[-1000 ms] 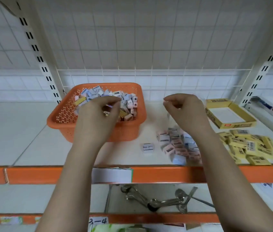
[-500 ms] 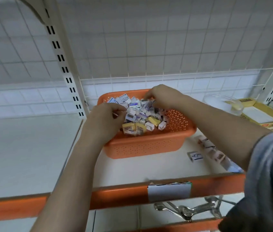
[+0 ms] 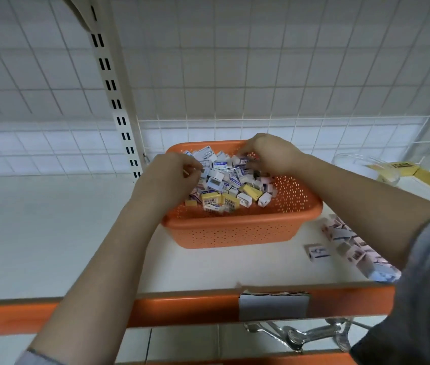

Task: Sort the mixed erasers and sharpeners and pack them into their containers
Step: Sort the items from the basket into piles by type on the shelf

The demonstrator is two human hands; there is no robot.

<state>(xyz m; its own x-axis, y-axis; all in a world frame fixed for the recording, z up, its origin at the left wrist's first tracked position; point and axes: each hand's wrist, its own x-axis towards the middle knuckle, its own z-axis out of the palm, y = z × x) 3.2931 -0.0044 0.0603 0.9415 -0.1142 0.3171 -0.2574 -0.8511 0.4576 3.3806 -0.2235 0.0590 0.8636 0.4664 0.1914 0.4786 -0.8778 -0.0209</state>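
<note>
Both hands in the orange basket (image 3: pixel 237 230) of mixed erasers and sharpeners (image 3: pixel 228 185).

The left hand (image 3: pixel 167 180) curls its grip over the pile's near-left side, the right hand (image 3: pixel 272 154) over its far-right; what either grip holds I cannot tell. Right of the right grip, on the shelf (image 3: pixel 208 267), lies a sorted heap of small boxes (image 3: pixel 351 243), beyond it a yellow carton (image 3: pixel 424 177).

So the backdrop is a white wire grid panel (image 3: pixel 235 61) over a pale tiled wall (image 3: pixel 24 151). A cream slotted upright (image 3: pixel 115 101) runs up the left side. The shelf (image 3: pixel 50 233) is off-white with an orange front edge (image 3: pixel 182 306), and a blank label holder (image 3: pixel 274 306) is stuck on it. Lighting's soft and even.
</note>
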